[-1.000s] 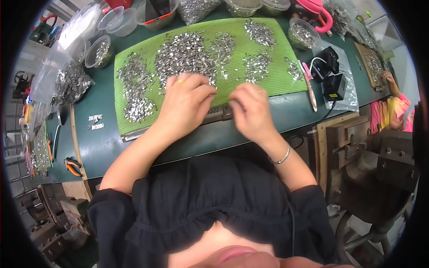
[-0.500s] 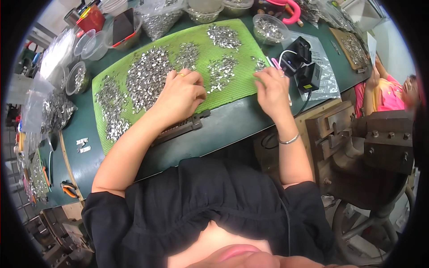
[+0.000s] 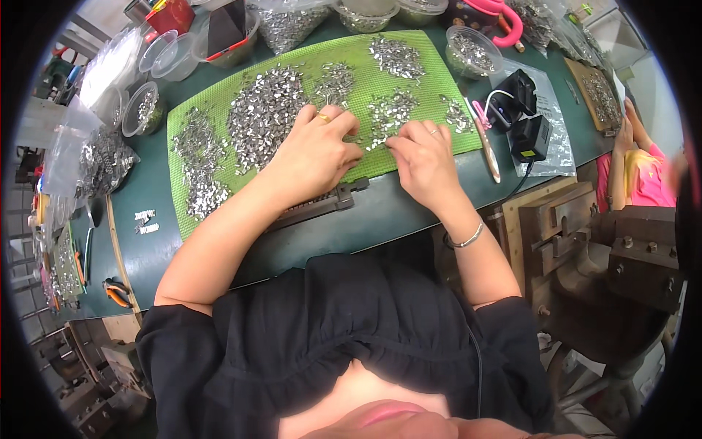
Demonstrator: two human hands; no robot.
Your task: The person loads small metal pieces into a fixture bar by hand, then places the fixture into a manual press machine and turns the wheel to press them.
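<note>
My left hand [image 3: 318, 152] is closed, its fingers curled down over a dark slotted metal bar [image 3: 344, 196] at the mat's near edge. Whatever its fingertips grip is hidden. Thumb and fingers pressed together, my right hand [image 3: 425, 162] is beside a pile of small shiny metal pieces [image 3: 393, 108]; anything in the pinch is too small to make out. Both hands are over a green textured mat [image 3: 435, 88]. A large heap of the pieces [image 3: 263, 113] lies left of my left hand, and a small cluster [image 3: 458, 115] lies beyond my right hand.
A slim tool [image 3: 490, 154] and black devices with a cable [image 3: 530, 137] lie right of the mat. Tubs of metal parts [image 3: 472, 53] line the back. Orange-handled pliers [image 3: 117, 293] lie at left. Heavy machinery [image 3: 599, 256] and another person [image 3: 643, 175] are at right.
My right hand has moved left and toward me, from the small cluster at the mat's right to beside the slotted bar, its fingers drawing together. My left hand stays at the bar.
</note>
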